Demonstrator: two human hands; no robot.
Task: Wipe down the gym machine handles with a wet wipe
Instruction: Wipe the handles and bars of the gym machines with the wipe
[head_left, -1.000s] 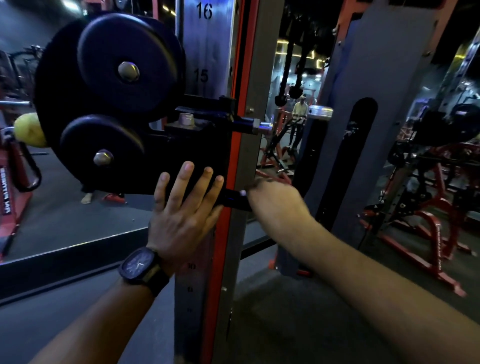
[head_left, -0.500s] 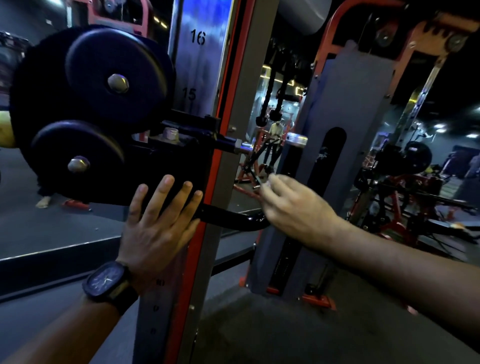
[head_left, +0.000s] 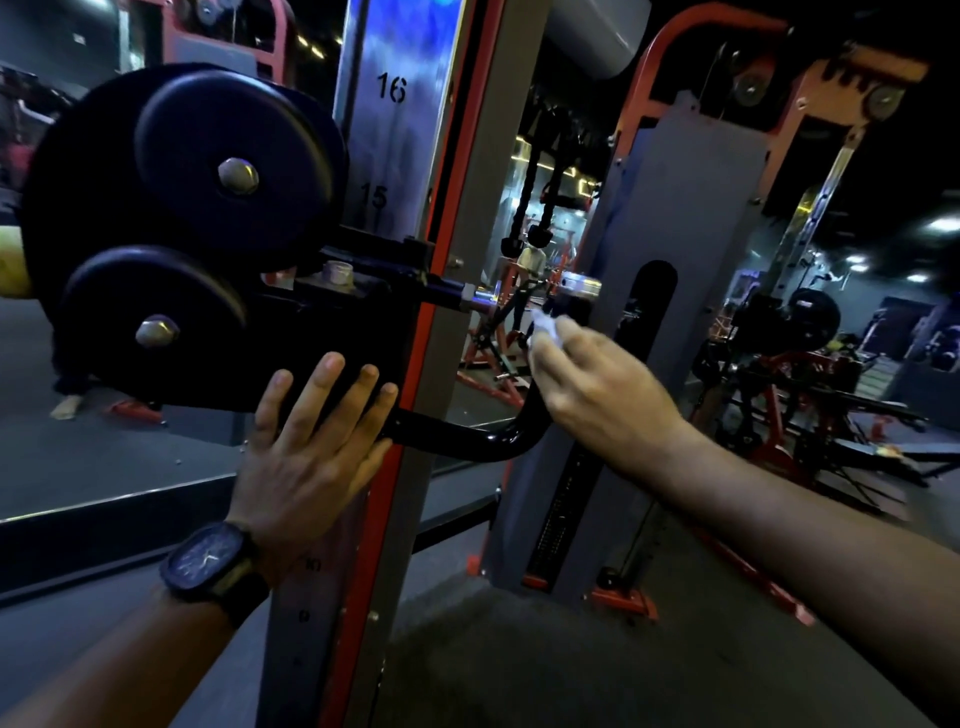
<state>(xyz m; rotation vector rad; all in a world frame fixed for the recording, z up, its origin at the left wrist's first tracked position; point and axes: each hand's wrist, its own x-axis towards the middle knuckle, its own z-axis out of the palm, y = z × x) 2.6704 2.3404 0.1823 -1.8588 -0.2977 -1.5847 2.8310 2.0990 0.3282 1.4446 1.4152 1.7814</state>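
The right fingers (head_left: 540, 358) are curling round a crumpled white wet wipe (head_left: 546, 325), bunching it so that a tuft is poking out above them. The right hand (head_left: 602, 389) is blurring, so whether the wipe is touching metal cannot be told. It is sitting at the upturned right end of the black handle (head_left: 467, 441).

A second ago this hand was closing on the bar close to the red-edged upright (head_left: 467, 208). Since then it has been sliding right along the bar and up past the bend, leaving the straight stretch and the curve bare. That run is probably wiped; the tip looks like what is left of this handle.

The left fingers (head_left: 317, 384) are lying straight and slightly spread, the left hand (head_left: 306, 457) pressing flat on the black carriage plate (head_left: 311, 332) under the two pulley wheels (head_left: 234, 171), as it was doing before. It is likely steadying the carriage.
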